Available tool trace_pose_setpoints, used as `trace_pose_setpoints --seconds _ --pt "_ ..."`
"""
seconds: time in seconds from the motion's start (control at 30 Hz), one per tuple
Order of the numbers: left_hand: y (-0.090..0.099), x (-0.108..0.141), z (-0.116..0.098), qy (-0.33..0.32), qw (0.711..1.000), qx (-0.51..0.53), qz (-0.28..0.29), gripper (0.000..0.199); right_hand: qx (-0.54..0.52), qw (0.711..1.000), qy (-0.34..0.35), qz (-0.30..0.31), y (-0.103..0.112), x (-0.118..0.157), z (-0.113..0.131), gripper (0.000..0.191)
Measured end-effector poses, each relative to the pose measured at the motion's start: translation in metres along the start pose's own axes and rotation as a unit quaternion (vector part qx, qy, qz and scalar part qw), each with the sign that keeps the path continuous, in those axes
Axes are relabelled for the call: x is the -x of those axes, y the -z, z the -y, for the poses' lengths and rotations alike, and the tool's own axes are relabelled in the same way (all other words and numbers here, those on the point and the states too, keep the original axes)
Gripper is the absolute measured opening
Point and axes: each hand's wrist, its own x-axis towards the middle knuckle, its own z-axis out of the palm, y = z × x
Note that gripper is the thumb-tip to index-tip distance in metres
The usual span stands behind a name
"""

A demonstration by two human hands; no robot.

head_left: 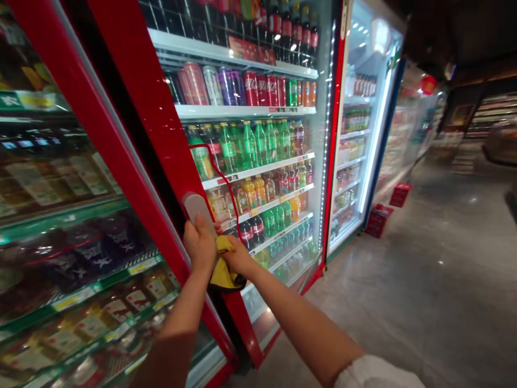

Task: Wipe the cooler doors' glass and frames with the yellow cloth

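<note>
My left hand (201,242) is wrapped round the pale grey door handle (195,206) on the red frame (139,116) of a glass-door drinks cooler. Close on its right, my right hand (239,257) grips a yellow cloth (224,274) with a dark edge, which hangs down against the frame below the handle. Behind the glass, shelves hold cans, green bottles (250,144) and other drinks. A thin red outline shows on the glass beside the handle.
Another cooler with packaged goods (92,237) stands close on the left. Further coolers (353,124) line the right side. Red boxes (378,220) sit on the grey floor (416,269) by them.
</note>
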Motion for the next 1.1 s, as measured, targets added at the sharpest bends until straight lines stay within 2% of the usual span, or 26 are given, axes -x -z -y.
trace_pose_setpoints --seconds 0.07,0.17,0.27,0.33,0.4,0.47,0.63,0.8,0.97,1.1 --pt "0.013 0.024 -0.011 -0.073 0.992 -0.103 -0.014 0.036 -0.017 0.999 -0.024 0.029 0.021 0.023 0.017 0.025" --pt "0.03 0.051 -0.029 -0.253 0.944 -0.208 -0.051 0.036 -0.04 0.996 -0.056 0.058 0.057 0.058 0.043 0.027" --pt "0.035 0.069 -0.05 -0.415 0.892 -0.162 -0.072 0.067 -0.063 0.991 -0.083 0.081 0.097 0.093 0.071 0.036" --pt "0.03 0.08 -0.063 -0.475 0.87 -0.124 -0.036 0.089 -0.087 0.984 -0.107 0.112 0.123 0.116 0.091 0.044" --pt "0.02 0.094 -0.076 -0.502 0.859 -0.103 0.015 0.097 -0.1 0.978 -0.132 0.124 0.148 0.137 0.109 0.048" --pt "0.007 0.11 -0.087 -0.521 0.849 -0.081 0.043 0.097 -0.097 0.978 -0.147 0.11 0.171 0.159 0.125 0.048" --pt "-0.024 0.152 -0.111 -0.56 0.826 -0.003 0.065 0.091 -0.096 0.983 -0.156 0.023 0.221 0.213 0.156 0.048" --pt "-0.053 0.193 -0.142 -0.588 0.798 0.066 0.117 0.083 -0.103 0.976 -0.178 -0.069 0.266 0.266 0.188 0.054" --pt "-0.087 0.238 -0.177 -0.613 0.764 0.133 0.15 0.082 -0.066 0.984 -0.114 -0.117 0.303 0.31 0.212 0.059" --pt "-0.116 0.261 -0.193 -0.642 0.721 0.191 0.177 0.082 -0.007 0.97 -0.07 -0.232 0.33 0.337 0.216 0.057"
